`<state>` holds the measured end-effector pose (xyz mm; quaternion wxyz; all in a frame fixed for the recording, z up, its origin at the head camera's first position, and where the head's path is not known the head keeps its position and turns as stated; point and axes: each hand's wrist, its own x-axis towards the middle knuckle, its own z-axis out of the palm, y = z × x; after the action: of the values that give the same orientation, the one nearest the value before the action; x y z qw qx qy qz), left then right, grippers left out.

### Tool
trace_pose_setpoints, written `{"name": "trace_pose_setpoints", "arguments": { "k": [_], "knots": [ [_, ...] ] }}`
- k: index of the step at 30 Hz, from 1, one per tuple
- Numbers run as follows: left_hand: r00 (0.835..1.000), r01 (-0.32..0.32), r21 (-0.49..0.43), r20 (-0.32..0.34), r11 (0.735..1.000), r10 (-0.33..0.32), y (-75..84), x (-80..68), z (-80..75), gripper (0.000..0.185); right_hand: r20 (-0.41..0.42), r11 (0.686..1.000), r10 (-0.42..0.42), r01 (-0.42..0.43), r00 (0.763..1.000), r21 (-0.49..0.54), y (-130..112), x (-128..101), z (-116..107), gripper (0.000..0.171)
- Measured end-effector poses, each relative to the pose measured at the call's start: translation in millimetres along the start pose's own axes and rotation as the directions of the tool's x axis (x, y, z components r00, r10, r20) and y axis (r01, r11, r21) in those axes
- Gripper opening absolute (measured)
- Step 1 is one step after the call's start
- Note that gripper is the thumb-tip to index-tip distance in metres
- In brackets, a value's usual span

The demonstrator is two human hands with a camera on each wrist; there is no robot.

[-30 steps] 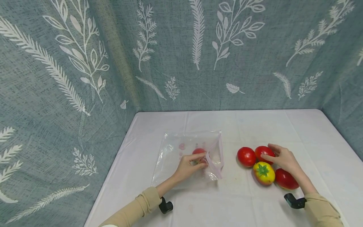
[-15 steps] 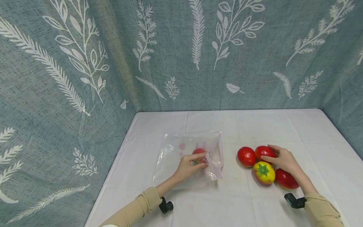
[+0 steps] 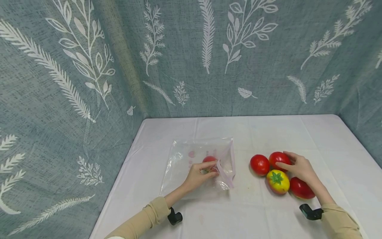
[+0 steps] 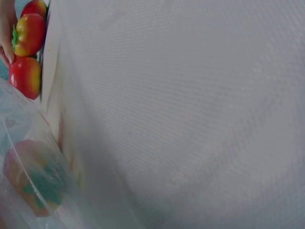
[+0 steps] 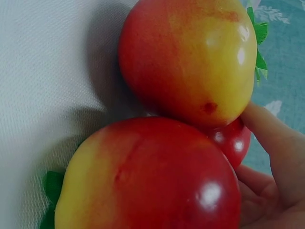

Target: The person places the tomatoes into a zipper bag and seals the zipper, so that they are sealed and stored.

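Observation:
A clear plastic zip bag (image 3: 182, 154) lies on the table, with one tomato (image 3: 210, 159) inside. My left hand (image 3: 197, 176) pinches the lip of its mouth, which faces right. Right of the bag, several red-and-yellow tomatoes are clustered. My right hand (image 3: 300, 168) grips the far right tomato (image 3: 278, 158) between thumb and fingers. Beside that one are a red tomato (image 3: 259, 165), a yellow-topped tomato (image 3: 276, 184) with a green star calyx, and a dark red tomato (image 3: 300, 188) under the wrist. In the right wrist view, two tomatoes largely hide the held tomato (image 5: 233, 143).
A white cloth covers the table (image 3: 232, 212). Blue-green curtains (image 3: 191, 59) with white leaf prints hang behind and at both sides. Black wrist mounts (image 3: 174, 217) stick out below both cuffs.
My right hand and the tomato it grips have shifted very slightly up and right in the head view. The left hand and the bag look unchanged.

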<state>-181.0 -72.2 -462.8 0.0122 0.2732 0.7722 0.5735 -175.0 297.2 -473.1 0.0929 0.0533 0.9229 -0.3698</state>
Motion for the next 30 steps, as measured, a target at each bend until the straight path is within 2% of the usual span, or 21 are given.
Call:
{"name": "trace_pose_setpoints", "arguments": {
  "k": [8, 30],
  "knots": [
    [1.0, -0.018, 0.014, -0.002, 1.0, 0.018, 0.0, -0.2, 0.2, 0.039, -0.042, 1.0, 0.01, -0.009, 0.999, 0.012, -2.0, -1.7, -3.8, 0.086],
    [1.0, -0.005, 0.012, -0.01, 1.0, 0.005, -0.6, 1.1, 1.7, 0.038, -0.12, 0.996, -0.003, 0.014, 0.993, 0.09, -9.7, -6.0, -11.1, 0.083]
  ]
}}
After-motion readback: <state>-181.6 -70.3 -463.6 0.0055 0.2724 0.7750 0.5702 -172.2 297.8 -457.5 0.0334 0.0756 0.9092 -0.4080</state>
